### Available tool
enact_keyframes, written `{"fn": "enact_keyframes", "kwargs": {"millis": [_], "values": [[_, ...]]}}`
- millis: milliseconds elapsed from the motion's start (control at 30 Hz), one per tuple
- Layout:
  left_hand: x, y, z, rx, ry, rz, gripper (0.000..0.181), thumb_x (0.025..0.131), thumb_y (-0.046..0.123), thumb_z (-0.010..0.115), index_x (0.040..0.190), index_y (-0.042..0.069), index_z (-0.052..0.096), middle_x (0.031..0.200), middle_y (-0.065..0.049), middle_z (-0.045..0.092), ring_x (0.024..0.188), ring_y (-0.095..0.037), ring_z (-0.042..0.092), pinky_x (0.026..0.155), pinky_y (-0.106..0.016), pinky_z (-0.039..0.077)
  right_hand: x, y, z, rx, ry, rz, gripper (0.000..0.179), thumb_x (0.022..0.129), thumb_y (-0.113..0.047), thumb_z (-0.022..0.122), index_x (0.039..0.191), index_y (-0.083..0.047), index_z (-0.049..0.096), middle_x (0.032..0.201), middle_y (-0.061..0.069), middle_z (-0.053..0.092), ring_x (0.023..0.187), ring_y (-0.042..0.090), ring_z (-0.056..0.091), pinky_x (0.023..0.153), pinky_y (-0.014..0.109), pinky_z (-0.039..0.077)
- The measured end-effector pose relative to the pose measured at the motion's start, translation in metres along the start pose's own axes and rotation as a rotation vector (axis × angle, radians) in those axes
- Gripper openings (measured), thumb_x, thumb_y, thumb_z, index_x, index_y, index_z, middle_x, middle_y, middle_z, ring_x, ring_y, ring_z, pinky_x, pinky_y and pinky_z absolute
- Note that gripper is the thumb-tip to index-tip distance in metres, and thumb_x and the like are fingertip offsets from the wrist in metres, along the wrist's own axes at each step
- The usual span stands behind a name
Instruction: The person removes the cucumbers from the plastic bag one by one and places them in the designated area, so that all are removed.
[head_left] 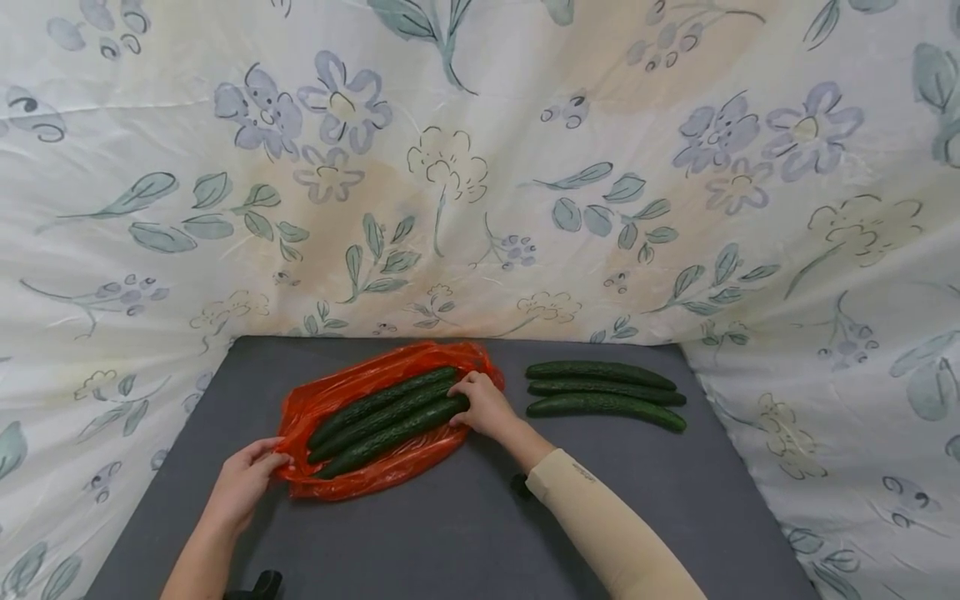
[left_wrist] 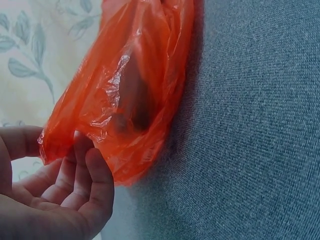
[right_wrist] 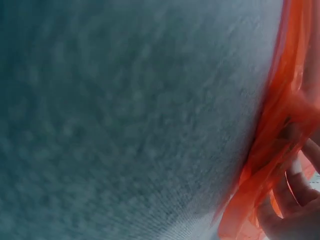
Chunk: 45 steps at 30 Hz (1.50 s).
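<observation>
Three dark green cucumbers (head_left: 382, 421) lie side by side within a thin red plastic bag (head_left: 375, 487) on the grey table. My left hand (head_left: 251, 471) pinches the bag's left edge; in the left wrist view, thumb and fingers of that hand (left_wrist: 65, 185) hold a fold of film. Dark cucumber ends (left_wrist: 135, 100) show through the plastic there. At the cucumbers' right ends, my right hand (head_left: 483, 404) grips the front one, its fingers reaching toward the middle one. In the right wrist view that hand (right_wrist: 295, 200) is partly behind red film.
Three more cucumbers (head_left: 603, 387) lie in a row to the right of the bag on the grey tabletop (head_left: 465, 533). Floral cloth (head_left: 480, 208) hangs behind the table and along both sides. Small black pieces (head_left: 266, 583) show near both forearms.
</observation>
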<state>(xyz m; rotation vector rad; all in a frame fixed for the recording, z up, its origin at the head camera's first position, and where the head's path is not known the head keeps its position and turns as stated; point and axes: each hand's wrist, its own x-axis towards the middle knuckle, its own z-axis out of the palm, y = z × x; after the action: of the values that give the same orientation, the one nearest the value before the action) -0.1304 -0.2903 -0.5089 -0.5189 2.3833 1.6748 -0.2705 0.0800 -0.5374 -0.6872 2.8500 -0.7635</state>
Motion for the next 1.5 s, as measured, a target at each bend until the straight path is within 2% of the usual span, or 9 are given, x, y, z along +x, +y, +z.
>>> {"fn": "enact_keyframes", "kwargs": {"millis": [167, 433, 567, 700, 1033, 1167, 1300, 1433, 1500], "values": [[0.000, -0.001, 0.000, -0.004, -0.007, -0.003, 0.049, 0.107, 0.017, 0.047, 0.146, -0.010, 0.038, 0.107, -0.007, 0.070, 0.085, -0.003, 0.063, 0.079, -0.026, 0.057, 0.003, 0.003, 0.003, -0.019, 0.003, -0.005, 0.043, 0.078, -0.033, 0.087, 0.114, -0.021, 0.068, 0.124, 0.000, 0.062, 0.118, 0.024, 0.057, 0.095, 0.042, 0.052], [0.000, 0.000, 0.001, -0.007, -0.010, 0.001, 0.048, 0.107, 0.017, 0.046, 0.145, -0.010, 0.039, 0.106, -0.007, 0.070, 0.085, -0.004, 0.063, 0.080, -0.025, 0.057, 0.002, 0.004, 0.000, -0.017, -0.058, -0.040, 0.042, 0.084, -0.030, 0.081, 0.125, -0.022, 0.071, 0.123, 0.001, 0.059, 0.117, 0.021, 0.053, 0.094, 0.038, 0.051], [-0.001, 0.000, 0.002, -0.015, -0.012, 0.004, 0.048, 0.106, 0.016, 0.046, 0.145, -0.011, 0.039, 0.105, -0.008, 0.070, 0.085, -0.005, 0.064, 0.079, -0.026, 0.057, 0.000, 0.000, -0.006, -0.071, -0.066, -0.077, 0.042, 0.087, -0.032, 0.079, 0.126, -0.020, 0.070, 0.130, 0.001, 0.063, 0.124, 0.023, 0.055, 0.102, 0.044, 0.049], [-0.002, -0.002, 0.003, -0.028, -0.012, 0.002, 0.047, 0.106, 0.014, 0.046, 0.145, -0.010, 0.039, 0.102, -0.007, 0.070, 0.083, -0.006, 0.066, 0.078, -0.024, 0.057, -0.001, -0.005, -0.013, -0.108, -0.079, -0.097, 0.044, 0.088, -0.035, 0.077, 0.129, -0.022, 0.068, 0.133, 0.000, 0.065, 0.124, 0.023, 0.059, 0.100, 0.046, 0.050], [0.000, -0.002, 0.003, -0.054, -0.019, -0.003, 0.047, 0.107, 0.015, 0.047, 0.145, -0.011, 0.037, 0.099, -0.005, 0.070, 0.082, -0.008, 0.067, 0.077, -0.024, 0.057, 0.002, -0.003, -0.023, 0.146, -0.149, -0.166, 0.044, 0.095, -0.028, 0.071, 0.137, -0.017, 0.064, 0.138, 0.003, 0.062, 0.129, 0.022, 0.057, 0.105, 0.041, 0.048], [0.001, -0.003, 0.003, -0.055, -0.026, 0.003, 0.048, 0.107, 0.014, 0.046, 0.145, -0.012, 0.036, 0.098, -0.004, 0.071, 0.082, -0.009, 0.068, 0.077, -0.025, 0.057, 0.000, -0.001, -0.026, 0.241, -0.148, -0.154, 0.044, 0.095, -0.030, 0.071, 0.137, -0.016, 0.064, 0.139, 0.002, 0.061, 0.129, 0.022, 0.056, 0.102, 0.040, 0.050], [0.001, -0.003, 0.004, -0.047, -0.028, -0.003, 0.048, 0.107, 0.015, 0.046, 0.146, -0.012, 0.036, 0.099, -0.002, 0.071, 0.083, -0.007, 0.067, 0.078, -0.025, 0.057, -0.006, 0.000, -0.032, 0.321, -0.141, -0.128, 0.045, 0.095, -0.030, 0.071, 0.137, -0.016, 0.064, 0.142, 0.003, 0.059, 0.106, 0.021, 0.059, 0.085, 0.038, 0.049], [0.001, -0.003, 0.005, -0.050, -0.024, -0.008, 0.049, 0.107, 0.015, 0.047, 0.147, -0.011, 0.036, 0.098, -0.001, 0.071, 0.083, -0.006, 0.066, 0.077, -0.025, 0.056, -0.011, 0.004, -0.039, 0.372, -0.127, -0.107, 0.044, 0.095, -0.029, 0.071, 0.136, -0.016, 0.064, 0.145, 0.005, 0.057, 0.082, 0.022, 0.047, 0.079, 0.039, 0.044], [0.001, -0.003, 0.005, -0.051, -0.020, -0.004, 0.049, 0.107, 0.015, 0.047, 0.146, -0.011, 0.036, 0.098, -0.001, 0.071, 0.082, -0.005, 0.066, 0.076, -0.024, 0.056, -0.014, 0.006, -0.041, 0.386, -0.115, -0.102, 0.042, 0.095, -0.028, 0.071, 0.135, -0.018, 0.065, 0.144, 0.005, 0.057, 0.090, 0.020, 0.054, 0.084, 0.039, 0.047]]}}
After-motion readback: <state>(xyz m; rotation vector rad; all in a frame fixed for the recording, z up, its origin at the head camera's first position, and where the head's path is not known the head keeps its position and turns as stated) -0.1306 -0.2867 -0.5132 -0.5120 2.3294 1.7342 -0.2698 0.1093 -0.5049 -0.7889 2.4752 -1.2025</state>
